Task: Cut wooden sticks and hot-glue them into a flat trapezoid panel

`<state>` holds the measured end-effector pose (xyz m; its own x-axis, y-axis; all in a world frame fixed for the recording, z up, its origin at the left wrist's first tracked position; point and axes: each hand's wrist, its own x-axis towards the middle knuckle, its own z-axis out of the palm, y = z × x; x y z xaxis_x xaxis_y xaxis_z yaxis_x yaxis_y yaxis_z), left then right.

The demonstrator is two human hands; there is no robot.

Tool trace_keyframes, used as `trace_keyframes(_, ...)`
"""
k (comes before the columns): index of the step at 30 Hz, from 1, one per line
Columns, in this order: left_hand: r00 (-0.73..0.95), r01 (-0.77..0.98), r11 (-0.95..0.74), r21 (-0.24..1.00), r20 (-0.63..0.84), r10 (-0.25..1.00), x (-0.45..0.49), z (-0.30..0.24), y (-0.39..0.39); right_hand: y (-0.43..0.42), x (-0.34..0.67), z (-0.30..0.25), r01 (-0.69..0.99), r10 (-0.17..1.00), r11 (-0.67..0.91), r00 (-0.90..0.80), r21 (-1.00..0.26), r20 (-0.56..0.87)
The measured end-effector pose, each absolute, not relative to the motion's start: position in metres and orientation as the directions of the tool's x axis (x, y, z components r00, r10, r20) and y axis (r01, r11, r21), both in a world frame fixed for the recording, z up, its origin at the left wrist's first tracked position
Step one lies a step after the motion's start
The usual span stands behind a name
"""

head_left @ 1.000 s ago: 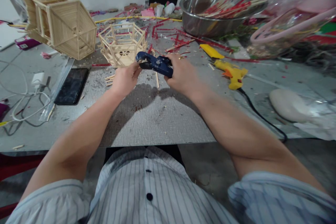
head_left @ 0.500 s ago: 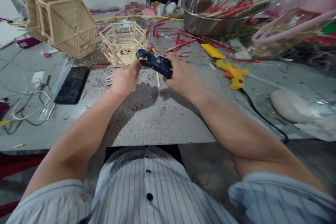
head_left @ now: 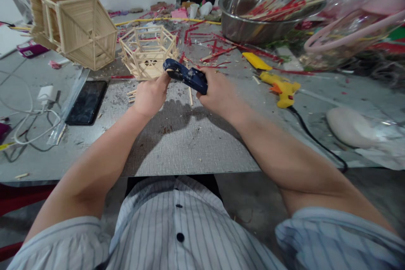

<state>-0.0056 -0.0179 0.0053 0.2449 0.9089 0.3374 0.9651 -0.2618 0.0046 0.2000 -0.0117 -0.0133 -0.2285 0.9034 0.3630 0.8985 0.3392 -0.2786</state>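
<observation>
My right hand [head_left: 217, 90] is wrapped round a dark blue hand cutter [head_left: 186, 76], whose curved head points left and is flecked with pale marks. Close against that head, my left hand [head_left: 151, 96] is closed in a pinch; what its fingers hold is hidden. Just behind my left hand stands a hexagonal frame of wooden sticks [head_left: 148, 52]. A few short cut sticks [head_left: 132, 95] lie by my left wrist, and a longer wooden stick [head_left: 190, 95] lies below the cutter.
At left are a larger stick-built model [head_left: 87, 29], a phone [head_left: 87, 103] and a white charger [head_left: 47, 94] with cable. A yellow glue gun [head_left: 281, 88] lies at right, its cord running to the edge. Behind stand a metal basin [head_left: 243, 29] of sticks and red scraps [head_left: 215, 50].
Both hands stay in nearly the same place. The cutter's head has shifted very slightly, and the gap between its jaws looks narrower.
</observation>
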Motion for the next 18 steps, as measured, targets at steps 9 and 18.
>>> trace_keyframes(9, 0.236, 0.961, -0.272, 0.051, 0.365, 0.901, -0.0058, 0.0029, -0.0173, -0.0102, 0.2066, -0.0123, 0.909, 0.903, 0.333, -0.231, -0.252, 0.361)
trace_keyframes(18, 0.233, 0.956, -0.283, 0.082, 0.381, 0.895, -0.0058, -0.0011, -0.0118, -0.0099, 0.2019, -0.0128, 0.910, 0.893, 0.351, -0.253, -0.222, 0.373)
